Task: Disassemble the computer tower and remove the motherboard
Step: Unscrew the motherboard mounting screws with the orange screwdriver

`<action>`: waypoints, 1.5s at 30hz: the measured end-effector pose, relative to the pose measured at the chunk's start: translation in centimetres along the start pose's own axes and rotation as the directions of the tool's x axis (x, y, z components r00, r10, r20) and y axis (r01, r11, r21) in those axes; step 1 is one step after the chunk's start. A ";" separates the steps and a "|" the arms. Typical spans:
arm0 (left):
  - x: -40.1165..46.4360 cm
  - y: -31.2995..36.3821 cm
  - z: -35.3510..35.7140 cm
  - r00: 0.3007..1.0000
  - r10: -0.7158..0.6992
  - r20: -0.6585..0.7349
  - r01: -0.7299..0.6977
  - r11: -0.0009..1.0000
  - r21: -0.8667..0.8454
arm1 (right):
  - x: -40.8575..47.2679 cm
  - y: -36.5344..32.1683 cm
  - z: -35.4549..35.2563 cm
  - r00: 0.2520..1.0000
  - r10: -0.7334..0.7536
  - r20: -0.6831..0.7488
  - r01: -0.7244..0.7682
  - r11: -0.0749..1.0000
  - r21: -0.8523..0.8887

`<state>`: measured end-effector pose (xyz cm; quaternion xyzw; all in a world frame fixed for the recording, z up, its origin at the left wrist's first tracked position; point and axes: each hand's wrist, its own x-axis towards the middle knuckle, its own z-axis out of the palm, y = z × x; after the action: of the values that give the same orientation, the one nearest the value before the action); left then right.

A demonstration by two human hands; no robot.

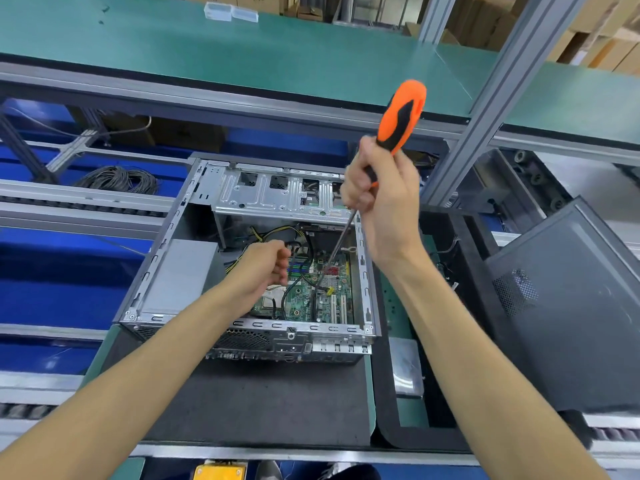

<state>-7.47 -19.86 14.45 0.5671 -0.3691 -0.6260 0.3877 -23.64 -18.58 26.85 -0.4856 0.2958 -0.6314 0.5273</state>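
While right hand (381,202) grips screwdriver (398,119) | tip on motherboard (311,292), below fingers (356,199)

Open tower (194,271) top admits a hand; drive cage (277,195) and cables (294,292) crowd the motherboard (311,299)

Workshop setting. A green-topped shelf (242,50) spans the upper frame, edged by grey aluminium rails (207,98). A slanted aluminium post (491,109) rises at upper right. Two clear plastic boxes (230,12) sit on the shelf, top centre. Cardboard cartons (599,39) are stacked at the upper right corner. Blue panels (52,299) fill the left side, crossed by roller conveyor tracks (79,206). A coil of dark cable (119,180) lies at left, below the shelf. A dark mat (263,407) covers the bench at lower centre. Lighting is even.
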 end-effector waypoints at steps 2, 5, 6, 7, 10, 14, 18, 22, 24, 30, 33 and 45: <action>0.5 0.0 0.3 0.992 -0.115 -0.046 0.109 0.986 -0.123 | 0.9 -1.4 0.3 0.999 -0.049 -0.016 0.049 0.998 0.032; 1.4 -0.3 0.6 0.967 -0.233 -0.105 0.216 0.964 -0.151 | 1.8 -3.0 0.4 0.992 -0.115 -0.045 0.118 0.989 0.090; 1.7 -0.5 0.6 0.959 -0.268 -0.088 0.255 0.957 -0.138 | 2.0 -3.4 0.4 0.990 -0.132 -0.053 0.137 0.985 0.105; 1.7 -0.7 0.7 0.951 -0.307 -0.038 0.299 0.944 -0.136 | 2.1 -3.7 0.3 0.988 -0.144 -0.061 0.150 0.981 0.119; 1.5 -1.0 1.0 0.909 -0.366 0.201 0.405 0.890 -0.209 | 2.2 -4.0 0.1 0.985 -0.155 -0.070 0.164 0.977 0.137; 1.3 -1.3 2.3 0.848 -0.323 0.420 0.373 0.927 -0.042 | 1.9 -3.3 -0.2 0.988 -0.128 -0.081 0.136 0.985 0.103; 1.3 -1.2 2.4 0.934 -0.251 0.253 0.185 0.948 0.258 | 1.9 -4.1 -1.8 0.979 -0.132 -0.155 0.153 0.979 0.133; 2.6 1.4 1.4 0.926 -0.316 0.208 0.373 0.855 -0.361 | 2.0 -6.9 -5.5 0.928 -0.182 -0.325 0.254 0.947 0.197; 2.5 2.9 3.0 0.926 -0.276 0.259 0.366 0.830 -0.422 | 1.8 -8.1 -7.4 0.896 -0.198 -0.399 0.287 0.941 0.178; 1.8 4.2 14.6 0.905 -0.252 0.344 0.324 0.930 -0.171 | 0.4 -8.0 -12.0 0.825 -0.213 -0.523 0.225 0.973 -0.042; 2.6 2.7 18.8 0.840 -0.396 0.370 0.469 0.874 -0.128 | -0.4 -7.0 -13.8 0.828 -0.190 -0.527 0.180 0.981 -0.072; 6.4 -1.8 22.6 0.754 -0.552 0.356 0.571 0.819 0.059 | -1.3 -5.4 -18.8 0.834 -0.097 -0.543 0.077 0.995 -0.059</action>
<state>-30.41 -24.38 12.06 0.5178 -0.2294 -0.8149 0.1234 -43.07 -18.50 24.59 -0.3080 0.4221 -0.7614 0.3836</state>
